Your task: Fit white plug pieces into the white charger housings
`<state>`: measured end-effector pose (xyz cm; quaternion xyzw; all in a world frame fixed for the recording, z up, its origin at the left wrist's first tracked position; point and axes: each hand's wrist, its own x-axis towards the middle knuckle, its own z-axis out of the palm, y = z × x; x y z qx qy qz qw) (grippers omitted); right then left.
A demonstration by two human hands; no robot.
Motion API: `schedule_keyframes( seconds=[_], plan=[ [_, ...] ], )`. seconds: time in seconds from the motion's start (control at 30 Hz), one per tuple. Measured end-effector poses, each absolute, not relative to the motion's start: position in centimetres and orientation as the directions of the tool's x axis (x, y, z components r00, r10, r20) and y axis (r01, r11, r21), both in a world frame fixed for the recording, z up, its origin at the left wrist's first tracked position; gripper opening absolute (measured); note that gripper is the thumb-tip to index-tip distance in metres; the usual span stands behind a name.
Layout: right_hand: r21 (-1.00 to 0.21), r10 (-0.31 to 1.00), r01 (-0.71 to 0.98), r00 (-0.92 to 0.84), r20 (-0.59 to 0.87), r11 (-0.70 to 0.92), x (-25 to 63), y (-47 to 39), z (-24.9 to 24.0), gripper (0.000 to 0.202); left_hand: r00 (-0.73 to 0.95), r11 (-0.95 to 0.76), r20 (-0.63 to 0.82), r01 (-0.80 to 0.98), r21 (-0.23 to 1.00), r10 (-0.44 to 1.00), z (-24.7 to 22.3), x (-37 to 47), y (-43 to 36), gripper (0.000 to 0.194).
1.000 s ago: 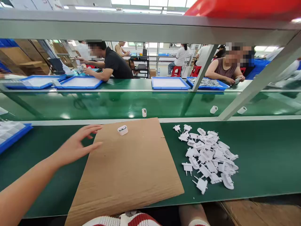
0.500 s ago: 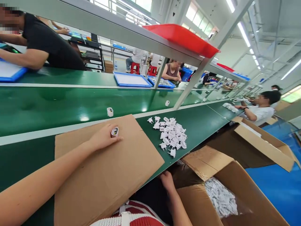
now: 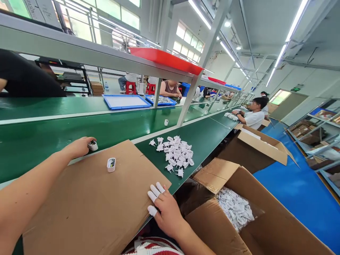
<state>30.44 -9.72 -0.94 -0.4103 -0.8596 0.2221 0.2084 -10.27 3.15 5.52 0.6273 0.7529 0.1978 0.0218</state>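
My left hand reaches past the far left edge of the cardboard sheet, its fingers closed on a white oval housing at the green belt's near edge. A second white housing, its open top showing small parts inside, rests on the cardboard. My right hand lies on the cardboard's right edge, fingers spread and holding nothing, with white covers on several fingertips. Beyond it, a pile of white plug pieces is spread on the green table.
Another white housing stands on the belt. An open carton with bagged white parts is at the lower right. A metal shelf with a red tray crosses above the belt. Other people sit along the line.
My left hand has let go of the housing on the cardboard and moved left to grip another by the belt. My right hand has risen from below onto the cardboard. The view has turned right.
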Motion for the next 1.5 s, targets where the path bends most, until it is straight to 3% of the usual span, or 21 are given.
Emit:
schedule_keyframes(
  seconds=[0.13, 0.23, 0.37, 0.47, 0.57, 0.63, 0.7, 0.8, 0.93, 1.07, 1.2, 1.33, 1.5],
  plan=[
    [-0.424, 0.766, 0.657, -0.624, 0.158, 0.623, 29.3, -9.4, -1.4, 0.047, -0.211, 0.173, 0.148, 0.956, 0.235, 0.966, 6.7, -10.7, 2.3, 0.018],
    [-0.381, 0.758, 0.677, -0.643, 0.108, 0.629, 29.3, -6.7, 0.8, 0.037, -0.233, 0.213, 0.083, 0.956, 0.202, 0.969, 7.9, -10.9, 1.2, 0.019],
    [-0.246, 0.842, 0.805, -0.517, 0.153, 0.539, 27.2, 1.2, 5.2, 0.031, -0.322, 0.314, -0.006, 0.918, 0.243, 0.947, 8.6, -9.6, -1.9, 0.024],
    [-0.08, 0.9, 0.897, -0.427, 0.093, 0.434, 24.5, 7.3, 7.0, 0.035, -0.363, 0.383, -0.124, 0.885, 0.265, 0.923, 8.1, -8.0, -4.9, 0.032],
    [0.009, 0.932, 0.933, -0.36, 0.033, 0.36, 22.5, 11.3, 6.8, 0.04, -0.39, 0.43, -0.194, 0.868, 0.249, 0.9, 7.1, -6.9, -7.4, 0.033],
    [0.028, 0.933, 0.933, -0.359, 0.015, 0.358, 22.0, 12.8, 6.2, 0.039, -0.421, 0.45, -0.163, 0.859, 0.243, 0.892, 6.5, -6.4, -8.4, 0.037],
    [0.025, 0.922, 0.923, -0.385, 0.03, 0.385, 21.9, 13.7, 5.7, 0.039, -0.426, 0.426, -0.055, 0.874, 0.232, 0.903, 6.2, -5.9, -8.7, 0.054],
    [-0.009, 0.903, 0.905, -0.425, 0.068, 0.426, 21.8, 14.2, 5.4, 0.04, -0.292, 0.271, 0.095, 0.944, 0.19, 0.952, 6.2, -4.6, -7.8, 0.078],
    [-0.089, 0.879, 0.875, -0.474, 0.05, 0.476, 21.0, 14.2, 5.3, 0.036, -0.021, 0.021, 0.0, 0.989, 0.143, 1.0, 6.6, -2.7, -4.9, 0.078],
    [-0.189, 0.858, 0.839, -0.512, 0.04, 0.51, 20.4, 13.9, 5.2, 0.032, -0.022, 0.051, -0.135, 0.976, 0.21, 0.991, 6.8, -1.6, -2.9, 0.05],
    [-0.281, 0.836, 0.795, -0.546, 0.055, 0.538, 19.8, 12.8, 5.7, 0.032, -0.092, 0.118, -0.112, 0.961, 0.25, 0.989, 6.2, -0.2, -4.0, 0.028],
    [-0.327, 0.728, 0.67, -0.679, 0.094, 0.667, 18.6, 10.1, 6.6, 0.033, -0.211, 0.214, -0.049, 0.897, 0.386, 0.976, 4.4, 1.6, -6.2, 0.028],
    [-0.156, 0.581, 0.566, -0.81, 0.074, 0.809, 17.3, 6.5, 5.8, 0.032, -0.325, 0.19, 0.024, 0.61, 0.77, 0.945, 1.5, 2.0, -7.3, 0.044]
  ],
)
